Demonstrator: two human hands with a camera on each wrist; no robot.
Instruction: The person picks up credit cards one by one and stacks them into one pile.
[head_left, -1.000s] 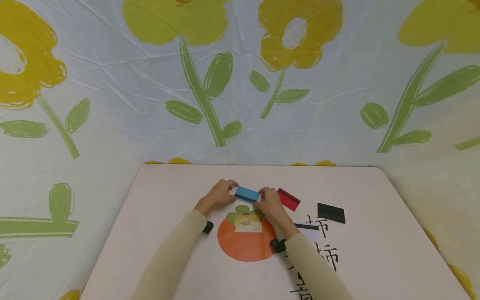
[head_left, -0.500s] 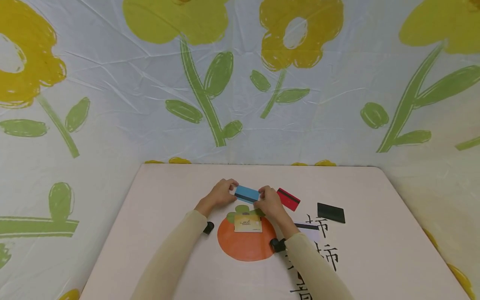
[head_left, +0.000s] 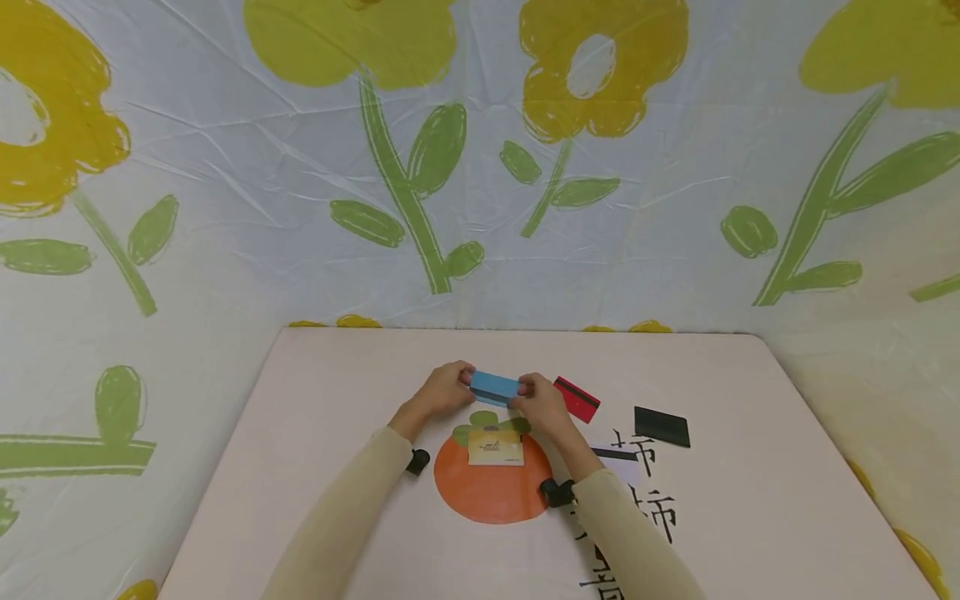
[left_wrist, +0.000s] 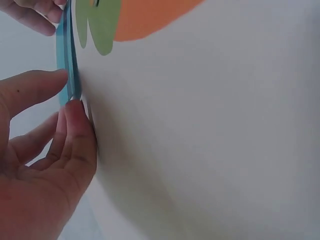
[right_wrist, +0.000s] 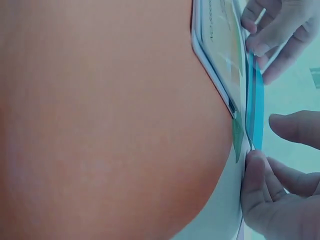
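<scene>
Between my hands is a blue card with a dark magnetic stripe, raised at a tilt near the tabletop. My left hand pinches its left end with thumb and fingers. The right hand pinches the opposite end; in the right wrist view its thumb and fingers meet the card's lower corner. Seen edge-on in the left wrist view, the blue card shows more than one layer. Closer to me, a yellow card lies on the printed orange fruit, its edge looking layered in the right wrist view.
Right of the hands lie a red striped card and a black card. A pale lilac card is partly covered by the right forearm. The pale tabletop ends against a flower-printed cloth at the back.
Both hands keep hold of the blue card in nearly the same place. It tips slightly, and its stripe looks greyer now. The other cards stay put.
</scene>
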